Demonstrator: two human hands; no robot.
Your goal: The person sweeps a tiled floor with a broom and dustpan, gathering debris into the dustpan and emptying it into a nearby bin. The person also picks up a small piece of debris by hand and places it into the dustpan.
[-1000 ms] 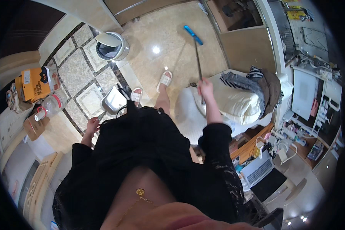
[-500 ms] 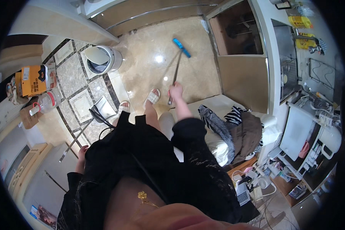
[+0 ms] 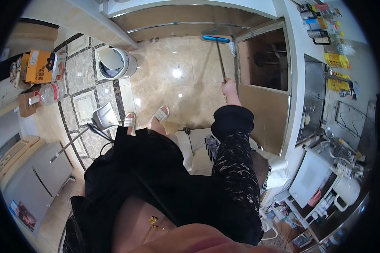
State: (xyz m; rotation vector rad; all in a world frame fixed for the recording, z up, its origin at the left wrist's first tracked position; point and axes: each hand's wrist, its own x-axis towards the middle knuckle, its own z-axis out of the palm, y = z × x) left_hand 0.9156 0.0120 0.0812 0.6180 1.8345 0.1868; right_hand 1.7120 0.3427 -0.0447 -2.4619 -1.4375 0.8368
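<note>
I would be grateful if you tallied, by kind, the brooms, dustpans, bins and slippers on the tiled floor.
Broom: 1
Dustpan: 1
Bin: 1
Slippers: 2
Total: 5

Person seen from above, dressed mostly in black. The loose black garment is plain and matte over the body, with two squarish tabs standing out along its front edge; it is open low at the neck. The right sleeve is dark and patterned with pale, lace-like flecks, ending on the forearm in a wide, flared, solid black cuff that leaves the right hand bare. A fine gold-coloured necklace chain carries a small flower-shaped pendant in the same gold. On the feet are whitish open-toed slippers with broad straps.
</note>
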